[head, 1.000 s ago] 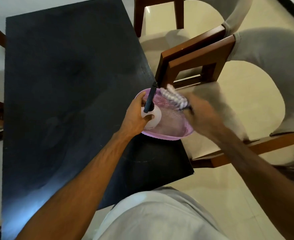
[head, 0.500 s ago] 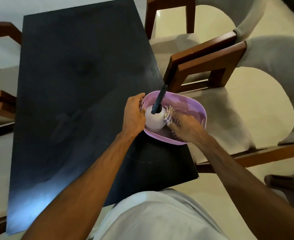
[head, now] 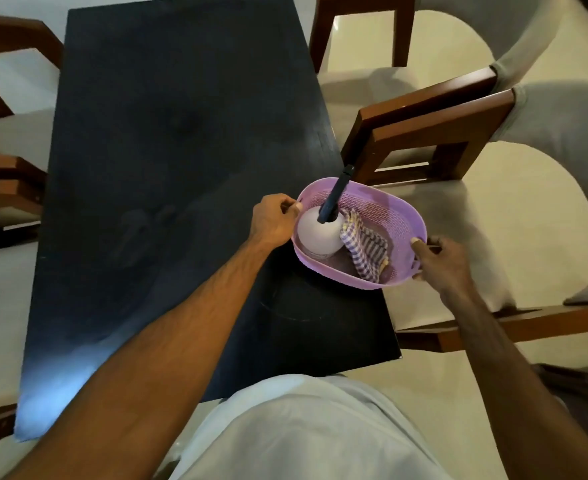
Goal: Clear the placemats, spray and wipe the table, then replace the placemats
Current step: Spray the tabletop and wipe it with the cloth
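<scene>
A purple plastic basket (head: 394,211) sits at the right edge of the black table (head: 168,161), partly overhanging it. Inside stand a white spray bottle (head: 315,233) with a black nozzle and a folded purple-and-white checked cloth (head: 365,245). My left hand (head: 273,220) grips the basket's left handle. My right hand (head: 439,261) grips its right handle, thumb on the rim. No placemats are in view on the table.
Wooden chairs with grey cushions (head: 441,133) stand close along the table's right side, and others (head: 5,161) along the left. My light-clothed body (head: 303,427) is at the table's near edge. The floor is pale tile.
My right hand put the checked cloth into the basket and moved out to the right handle. My left hand shifted from beside the bottle to the basket's left handle.
</scene>
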